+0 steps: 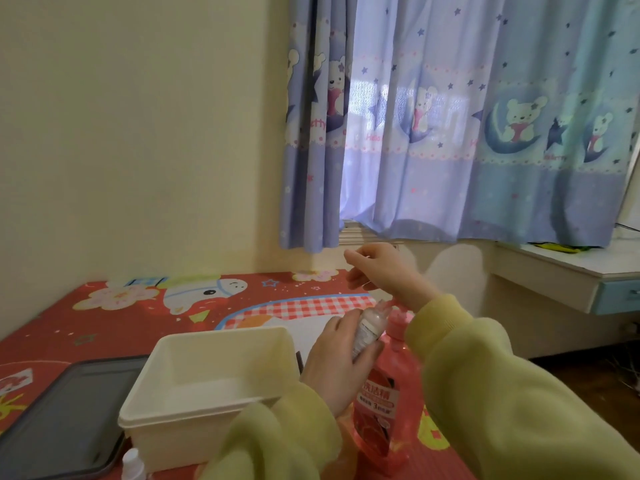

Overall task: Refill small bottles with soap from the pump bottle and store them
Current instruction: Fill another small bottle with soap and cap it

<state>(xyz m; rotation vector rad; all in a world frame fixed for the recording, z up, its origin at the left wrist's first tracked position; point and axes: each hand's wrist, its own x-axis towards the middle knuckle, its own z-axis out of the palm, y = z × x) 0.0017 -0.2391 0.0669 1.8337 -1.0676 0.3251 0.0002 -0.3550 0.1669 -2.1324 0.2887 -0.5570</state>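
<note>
Left hand point(337, 362) clasping tilted small bottle point(369, 329); right hand point(381, 271) raised above.

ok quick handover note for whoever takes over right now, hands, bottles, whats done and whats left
Left hand: grip on a small bottle, tilted by the pump.
Right hand: raised over the pink pump bottle, fingers loose; what it pinches, if anything, is unclear.
White bin: empty as far as visible.
Another small bottle stands at the near edge.
Left: fill, cap, store in bin.

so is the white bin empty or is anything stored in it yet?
Empty as far as visible: the white bin shows a bare floor and walls. Its near corner is hidden by the left hand's sleeve.
</note>
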